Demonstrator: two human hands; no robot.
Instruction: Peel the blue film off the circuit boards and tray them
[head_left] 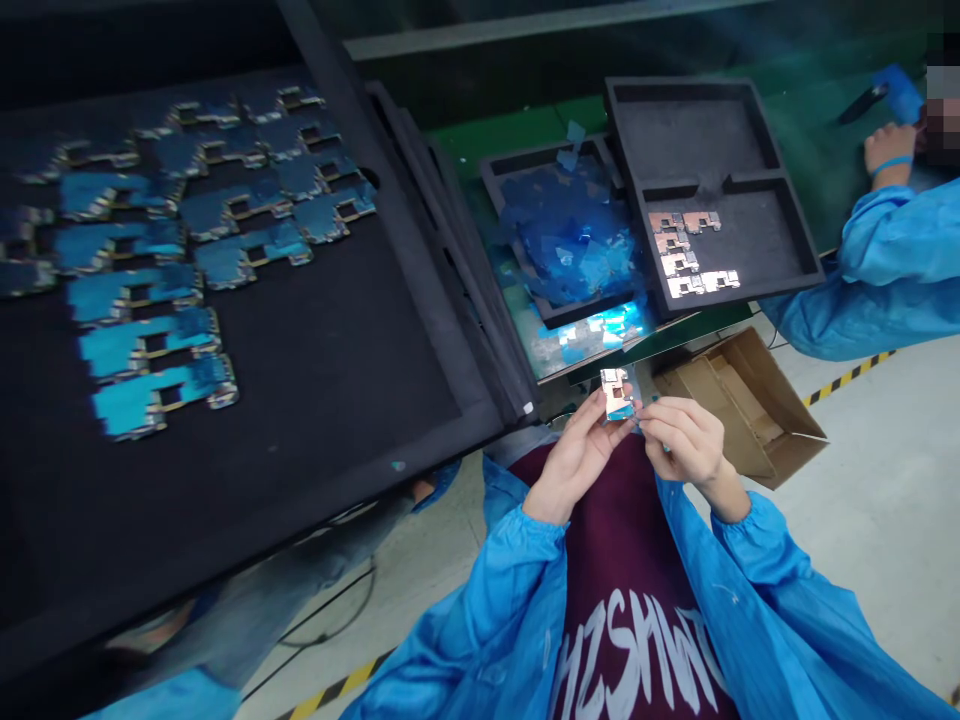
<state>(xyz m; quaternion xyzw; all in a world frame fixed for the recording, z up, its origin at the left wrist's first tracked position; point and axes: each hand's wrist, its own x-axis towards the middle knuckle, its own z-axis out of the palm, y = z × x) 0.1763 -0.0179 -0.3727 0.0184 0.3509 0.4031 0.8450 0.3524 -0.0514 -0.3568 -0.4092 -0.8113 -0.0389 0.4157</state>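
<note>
Over chest, L hand (577, 465) and R hand (684, 440) both pinched small metal part (619, 393) by its edges, blue film (621, 412) on one end; edge grip prob kept fingers off face; bare parts (686, 250) sat in foam tray (694, 140) ahead.

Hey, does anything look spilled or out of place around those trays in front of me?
Yes. Scraps of blue film lie heaped loosely in the dark foam tray, with a few over its far rim and more strewn on the grey surface below. They look messy beside the neatly laid blue-filmed parts.
</note>
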